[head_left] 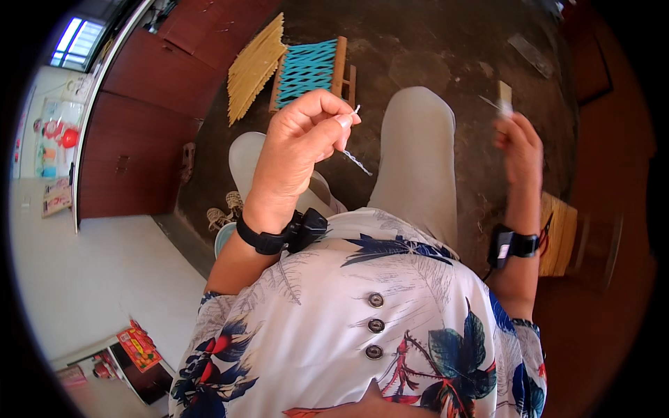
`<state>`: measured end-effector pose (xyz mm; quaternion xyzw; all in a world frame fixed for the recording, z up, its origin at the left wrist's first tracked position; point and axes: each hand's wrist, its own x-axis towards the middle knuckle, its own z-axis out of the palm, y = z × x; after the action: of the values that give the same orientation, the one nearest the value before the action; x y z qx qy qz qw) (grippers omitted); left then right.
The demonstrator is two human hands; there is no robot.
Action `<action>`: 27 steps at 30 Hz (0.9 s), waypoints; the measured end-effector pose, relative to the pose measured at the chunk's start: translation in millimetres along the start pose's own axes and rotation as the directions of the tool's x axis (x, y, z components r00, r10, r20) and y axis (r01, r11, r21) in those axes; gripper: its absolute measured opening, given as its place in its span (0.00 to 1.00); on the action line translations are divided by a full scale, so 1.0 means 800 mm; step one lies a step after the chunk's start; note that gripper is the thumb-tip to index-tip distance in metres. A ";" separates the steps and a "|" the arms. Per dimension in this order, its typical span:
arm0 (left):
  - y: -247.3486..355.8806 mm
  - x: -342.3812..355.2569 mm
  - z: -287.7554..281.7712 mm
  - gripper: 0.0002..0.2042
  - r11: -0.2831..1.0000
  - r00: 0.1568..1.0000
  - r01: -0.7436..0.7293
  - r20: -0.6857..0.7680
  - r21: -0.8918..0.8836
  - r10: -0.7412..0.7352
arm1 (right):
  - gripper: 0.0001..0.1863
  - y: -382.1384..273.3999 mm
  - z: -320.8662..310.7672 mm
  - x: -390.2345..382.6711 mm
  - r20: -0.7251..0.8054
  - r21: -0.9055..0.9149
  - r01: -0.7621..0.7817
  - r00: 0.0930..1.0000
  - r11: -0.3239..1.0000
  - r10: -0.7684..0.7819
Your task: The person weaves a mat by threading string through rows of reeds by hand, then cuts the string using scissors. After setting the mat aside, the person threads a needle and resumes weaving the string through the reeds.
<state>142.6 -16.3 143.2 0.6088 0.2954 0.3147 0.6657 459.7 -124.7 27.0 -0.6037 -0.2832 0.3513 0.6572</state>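
My left hand (303,136) is raised above my lap, thumb and forefinger pinched on a short twisted white cord (359,164). One end pokes up past the fingertips and the other hangs below them. Off to the right, clear of my knee, my right hand (520,146) is closed and slightly blurred. A thin pale sliver juts from its fingertips, too smeared to name. Just beyond those fingers shows a small pale wooden-looking piece (504,93); whether the hand touches it, I cannot tell.
Ahead on the dark floor (418,52) stands a wooden-framed stool with turquoise webbing (306,70), beside a yellow slatted mat (256,70). Reddish-brown cabinets (139,136) line the left. A wooden block-like seat (556,240) is near my right forearm. Patterned shoes (221,217) lie left of my legs.
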 end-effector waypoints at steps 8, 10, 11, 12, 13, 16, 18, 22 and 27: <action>-0.003 -0.001 0.000 0.03 1.000 0.998 0.003 -0.061 -0.024 -0.004 | 0.15 0.212 -0.419 -0.089 -0.699 0.055 -0.407 0.636 0.912 0.326; -0.003 0.001 0.001 0.03 1.000 0.998 0.000 -0.062 -0.018 -0.001 | 0.18 0.229 -0.469 -0.124 -0.748 0.025 -0.444 0.586 0.896 0.312; -0.003 0.002 0.001 0.03 1.000 0.998 0.014 -0.060 -0.019 -0.015 | 0.19 0.235 -0.491 -0.139 -0.782 0.064 -0.484 0.518 0.873 0.345; -0.002 0.004 0.006 0.03 1.000 0.998 0.027 -0.054 -0.011 -0.027 | 0.19 0.243 -0.504 -0.146 -0.811 0.114 -0.518 0.445 0.848 0.381; -0.003 0.007 0.011 0.03 1.000 0.999 0.023 -0.048 -0.008 -0.023 | 0.19 0.249 -0.515 -0.158 -0.824 0.141 -0.536 0.402 0.833 0.398; -0.003 0.007 0.010 0.03 1.000 0.991 -0.008 -0.131 -0.027 0.004 | 0.20 0.239 -0.517 -0.145 -0.878 -0.220 -0.743 0.433 0.632 0.204; -0.003 0.011 0.010 0.04 0.999 0.990 -0.014 -0.141 -0.049 0.006 | 0.21 0.213 -0.502 -0.128 -0.771 -0.633 -0.728 0.622 0.264 -0.135; -0.002 0.007 0.008 0.05 0.991 0.999 0.014 0.045 -0.136 -0.008 | 0.27 0.032 -0.160 -0.025 -0.259 -0.383 -0.018 0.962 0.923 -0.089; 0.004 0.023 0.033 0.04 0.943 0.988 -0.075 0.107 -0.323 0.116 | 0.43 -0.067 0.126 -0.052 0.737 0.031 0.288 0.640 0.957 -0.217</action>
<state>174.1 -18.3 148.5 0.5255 0.1688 0.3515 0.7562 361.2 -99.6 93.8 -0.3952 -0.6192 0.4553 0.5031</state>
